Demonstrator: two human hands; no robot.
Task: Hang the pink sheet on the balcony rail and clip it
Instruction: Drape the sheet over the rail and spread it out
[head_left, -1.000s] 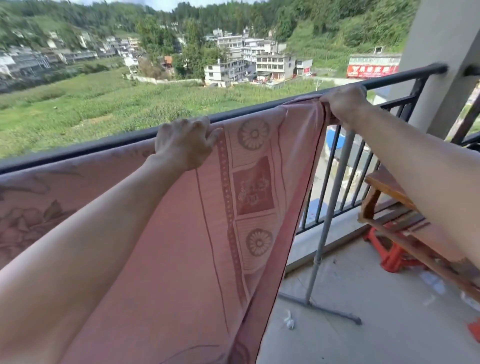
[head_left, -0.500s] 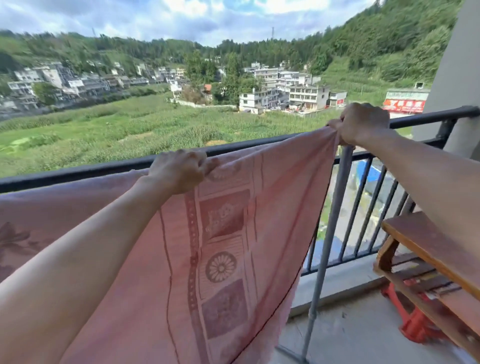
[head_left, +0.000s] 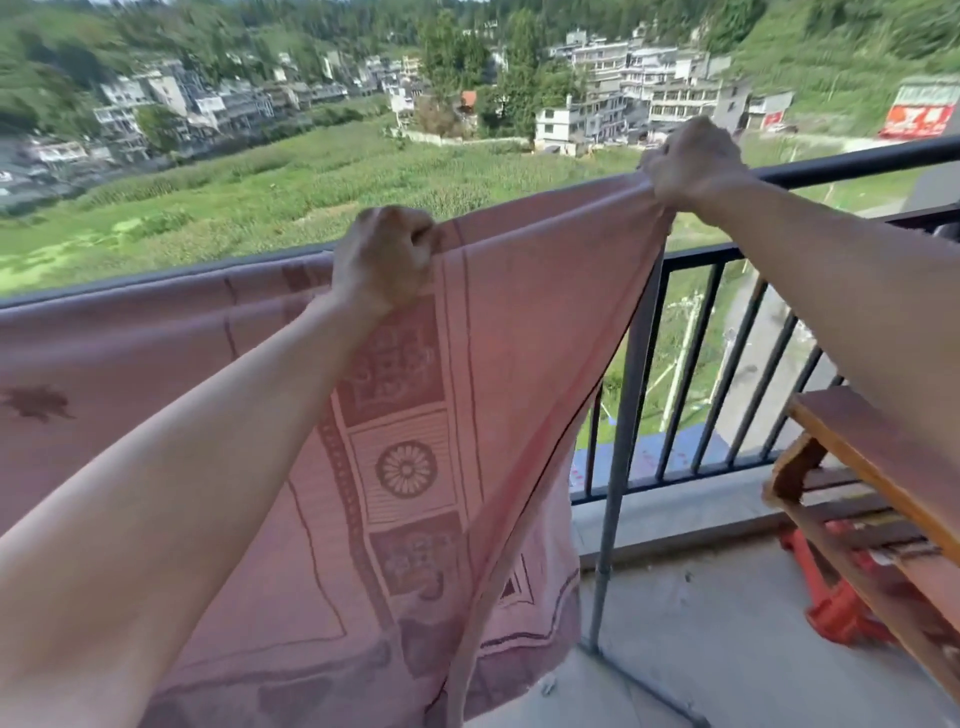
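Top rail (head_left: 852, 163) bare to the right of my right hand (head_left: 693, 161), room to slide along it there. Left of my left hand (head_left: 384, 260) the pink sheet (head_left: 498, 364) covers the rail, no bare bar. Grey upright pole (head_left: 621, 441) stands just inside the balusters (head_left: 753, 374), under my right hand, blocks low reach. Wooden bench (head_left: 872, 467) crowds right side near the railing. Floor (head_left: 701, 623) between pole and bench open.

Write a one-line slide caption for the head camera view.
Both hands, left hand and right hand, grip the pink sheet at the balcony rail.
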